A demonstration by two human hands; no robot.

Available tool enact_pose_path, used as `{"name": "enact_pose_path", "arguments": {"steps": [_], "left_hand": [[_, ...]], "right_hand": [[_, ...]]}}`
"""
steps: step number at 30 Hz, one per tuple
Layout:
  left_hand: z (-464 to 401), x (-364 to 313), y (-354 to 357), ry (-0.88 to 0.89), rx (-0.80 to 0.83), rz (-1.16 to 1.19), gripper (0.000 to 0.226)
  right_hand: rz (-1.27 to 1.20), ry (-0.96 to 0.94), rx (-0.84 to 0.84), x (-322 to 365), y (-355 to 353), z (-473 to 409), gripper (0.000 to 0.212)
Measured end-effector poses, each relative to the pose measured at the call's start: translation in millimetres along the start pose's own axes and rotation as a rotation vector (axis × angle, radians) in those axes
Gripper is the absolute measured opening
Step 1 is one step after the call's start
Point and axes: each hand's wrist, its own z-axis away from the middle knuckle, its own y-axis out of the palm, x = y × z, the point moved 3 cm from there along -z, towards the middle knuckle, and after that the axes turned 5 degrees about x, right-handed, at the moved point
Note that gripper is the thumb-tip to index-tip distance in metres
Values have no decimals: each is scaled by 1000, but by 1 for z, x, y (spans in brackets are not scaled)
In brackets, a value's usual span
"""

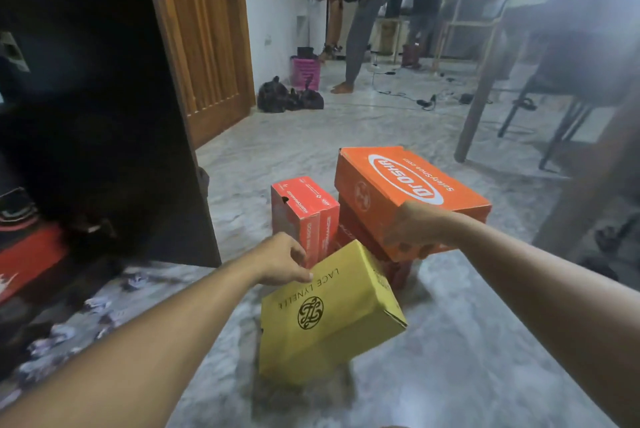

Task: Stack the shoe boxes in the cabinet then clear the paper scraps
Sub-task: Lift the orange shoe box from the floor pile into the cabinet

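The right hand (410,230) grips the near corner of the orange box (412,195) topping the red stack; left-hand fingers (301,254) pinch the tilted yellow box (332,310) just before it; either grip looks likely to slip; cabinet (104,98) stands left.

We see open marble floor (467,341) right of the yellow box (332,317) — leftward, paper scraps (69,327) and the dark cabinet door (145,109) crowd in.

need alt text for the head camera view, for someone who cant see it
Seen from above, the left hand touches the top edge of a tilted yellow shoe box while the right hand grips the near corner of an orange shoe box topping a stack of red boxes. Paper scraps litter the marble floor beside a dark open cabinet.
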Motion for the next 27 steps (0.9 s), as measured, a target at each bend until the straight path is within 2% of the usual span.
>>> {"name": "enact_pose_path", "arguments": {"steps": [4,8,10,12,15,18,20,24,27], "left_hand": [[-25,-10,19,10,-11,58,38],[-54,-28,32,24,-34,179,26],[-71,-40,40,41,-48,233,46],[-84,-52,49,52,-46,253,57],[-101,-66,63,63,-6,285,59],[-115,-78,72,81,3,307,59],[-124,-84,74,89,-2,295,59],[-140,-89,71,81,-29,278,59],[-150,-89,67,64,-61,295,62]], "right_hand": [[-220,125,-265,-43,-13,-12,23],[-441,244,-393,-81,-17,-18,33],[-617,282,-427,-98,-15,-23,49],[-851,318,-377,-106,-7,-30,63],[-1089,339,-219,-106,2,-41,79],[-1261,283,-110,-100,9,-55,51],[-1360,238,-44,-97,16,-66,51],[-1492,218,-132,-110,31,-92,93],[-1567,225,-220,-110,33,-87,84]]}}
